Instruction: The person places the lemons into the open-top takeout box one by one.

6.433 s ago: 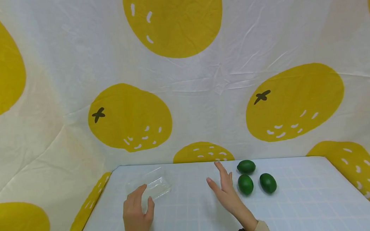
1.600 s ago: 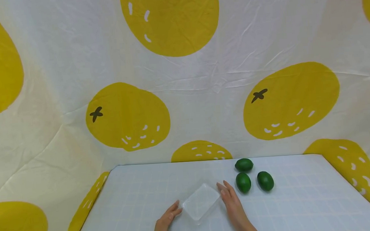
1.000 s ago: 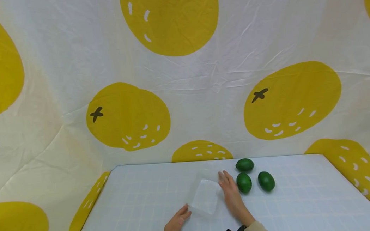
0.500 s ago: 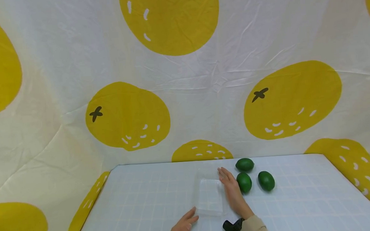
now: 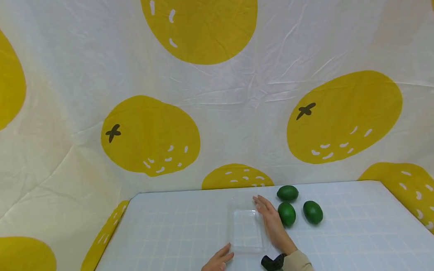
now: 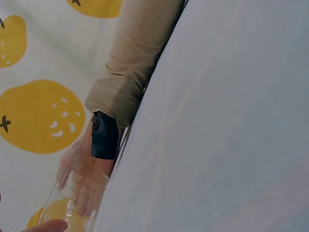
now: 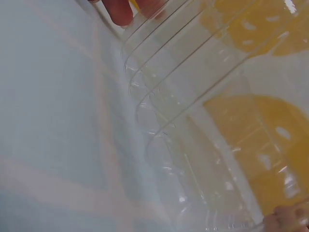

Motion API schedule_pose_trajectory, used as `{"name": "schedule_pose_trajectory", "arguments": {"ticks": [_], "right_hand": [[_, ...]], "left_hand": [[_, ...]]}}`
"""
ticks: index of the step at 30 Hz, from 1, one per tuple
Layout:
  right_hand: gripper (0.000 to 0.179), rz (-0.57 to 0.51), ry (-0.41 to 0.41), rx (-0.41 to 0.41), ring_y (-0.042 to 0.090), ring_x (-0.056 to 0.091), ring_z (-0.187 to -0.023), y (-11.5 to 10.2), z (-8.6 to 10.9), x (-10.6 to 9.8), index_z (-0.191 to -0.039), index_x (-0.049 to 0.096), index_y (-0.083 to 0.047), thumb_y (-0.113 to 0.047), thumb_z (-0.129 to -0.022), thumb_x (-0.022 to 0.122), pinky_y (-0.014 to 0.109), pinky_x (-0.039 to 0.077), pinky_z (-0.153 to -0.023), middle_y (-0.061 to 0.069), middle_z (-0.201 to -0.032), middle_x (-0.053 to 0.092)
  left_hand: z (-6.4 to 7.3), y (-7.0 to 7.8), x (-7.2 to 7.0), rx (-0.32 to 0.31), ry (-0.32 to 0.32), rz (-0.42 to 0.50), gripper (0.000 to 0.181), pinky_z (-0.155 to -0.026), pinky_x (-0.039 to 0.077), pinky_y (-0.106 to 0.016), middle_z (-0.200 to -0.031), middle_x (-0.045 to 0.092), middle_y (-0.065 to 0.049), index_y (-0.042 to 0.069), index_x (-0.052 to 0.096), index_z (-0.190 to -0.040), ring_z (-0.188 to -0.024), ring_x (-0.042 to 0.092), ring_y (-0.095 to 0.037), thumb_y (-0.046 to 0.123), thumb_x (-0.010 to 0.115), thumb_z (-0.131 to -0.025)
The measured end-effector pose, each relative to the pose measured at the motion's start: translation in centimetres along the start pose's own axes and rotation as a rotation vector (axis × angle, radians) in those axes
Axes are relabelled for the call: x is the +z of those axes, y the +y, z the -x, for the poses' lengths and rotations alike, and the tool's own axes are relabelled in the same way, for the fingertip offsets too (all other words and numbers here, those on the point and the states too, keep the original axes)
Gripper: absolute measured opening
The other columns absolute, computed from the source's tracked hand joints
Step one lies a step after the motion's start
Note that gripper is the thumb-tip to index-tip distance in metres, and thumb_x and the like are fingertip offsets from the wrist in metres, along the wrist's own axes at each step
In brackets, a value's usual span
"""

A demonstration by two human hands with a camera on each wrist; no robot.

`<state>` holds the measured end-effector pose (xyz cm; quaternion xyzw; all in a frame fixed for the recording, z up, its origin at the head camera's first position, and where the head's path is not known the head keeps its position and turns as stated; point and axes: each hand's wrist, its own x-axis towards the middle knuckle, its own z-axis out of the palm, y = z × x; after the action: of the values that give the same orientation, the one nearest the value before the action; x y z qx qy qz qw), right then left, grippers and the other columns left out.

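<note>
A clear plastic box point(image 5: 247, 233) with ribbed side walls sits on the table, its long sides running front to back. My left hand point(image 5: 214, 268) is at its front left corner, fingers extended and fingertips right at the edge. Along the right side lies my right hand point(image 5: 274, 225), fingers nearly straight and pointing to the back. In the left wrist view, the right hand point(image 6: 84, 188) shows through the clear plastic box point(image 6: 72, 193). The box's ribbed wall point(image 7: 193, 67) fills much of the right wrist view. Close right of the right hand are green limes point(image 5: 287, 214).
Two more limes lie nearby, a back lime point(image 5: 287, 193) and a right lime point(image 5: 313, 212). The table point(image 5: 357, 234) has a pale checked cloth. Behind and at the sides hangs a white curtain point(image 5: 239, 130) with yellow fruit prints. A black band point(image 5: 273, 263) is on the right wrist.
The box has come from the back left to the middle, near the limes, and been turned from slanted to straight between both hands. Over the last half second hardly anything moves.
</note>
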<state>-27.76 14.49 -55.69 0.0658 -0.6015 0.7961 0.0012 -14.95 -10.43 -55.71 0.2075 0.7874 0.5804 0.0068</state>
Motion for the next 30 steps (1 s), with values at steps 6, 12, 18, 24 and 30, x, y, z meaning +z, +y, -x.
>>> {"name": "schedule_pose_trajectory", "arguments": {"ticks": [6, 12, 18, 24, 30], "right_hand": [[0.058, 0.023, 0.033, 0.019, 0.025, 0.02, -0.149, -0.2, -0.1, 0.1, -0.153, 0.027, 0.0, -0.031, -0.107, 0.045, 0.042, 0.013, -0.12, 0.016, -0.157, 0.034], [0.063, 0.01, 0.033, 0.046, 0.03, 0.011, -0.151, -0.5, 0.4, 0.2, -0.155, 0.019, 0.002, -0.034, -0.108, 0.04, 0.046, 0.009, -0.12, 0.019, -0.16, 0.026], [0.065, -0.019, 0.039, 0.047, 0.032, 0.006, -0.151, -0.8, 1.5, 0.6, -0.155, 0.011, 0.005, -0.031, -0.109, 0.037, 0.046, 0.006, -0.12, 0.022, -0.161, 0.018], [0.068, -0.024, 0.046, 0.076, 0.033, 0.004, -0.151, -1.0, 3.0, 0.9, -0.155, 0.01, 0.005, -0.034, -0.108, 0.04, 0.046, 0.004, -0.12, 0.022, -0.162, 0.013], [0.069, -0.008, 0.028, 0.092, 0.035, 0.001, -0.15, -1.2, 4.9, 0.8, -0.154, 0.009, 0.008, -0.033, -0.108, 0.039, 0.046, 0.003, -0.118, 0.025, -0.162, 0.006]], "left_hand": [[-0.1, -0.1, -0.2, -0.014, -0.01, -0.017, 0.04, -0.104, 0.034, -0.021, -0.145, 0.051, -0.018, 0.002, 0.062, -0.133, -0.134, 0.046, -0.013, 0.018, 0.035, -0.108], [-0.1, -0.3, -0.2, -0.004, -0.013, -0.031, 0.04, -0.103, 0.034, -0.022, -0.144, 0.053, -0.017, 0.002, 0.062, -0.133, -0.132, 0.047, -0.011, 0.017, 0.035, -0.108], [-0.1, -0.5, -0.1, 0.053, -0.003, -0.045, 0.037, -0.104, 0.037, -0.024, -0.14, 0.055, -0.018, 0.0, 0.063, -0.13, -0.13, 0.051, -0.013, 0.01, 0.037, -0.106], [-0.1, -0.5, -0.1, 0.073, 0.012, -0.037, 0.036, -0.103, 0.038, -0.023, -0.138, 0.057, -0.019, 0.0, 0.064, -0.129, -0.129, 0.052, -0.011, 0.011, 0.038, -0.106], [-0.2, -0.5, -0.2, 0.107, 0.018, -0.023, 0.037, -0.103, 0.038, -0.019, -0.138, 0.057, -0.02, -0.004, 0.057, -0.135, -0.129, 0.05, -0.008, 0.009, 0.04, -0.105]]}}
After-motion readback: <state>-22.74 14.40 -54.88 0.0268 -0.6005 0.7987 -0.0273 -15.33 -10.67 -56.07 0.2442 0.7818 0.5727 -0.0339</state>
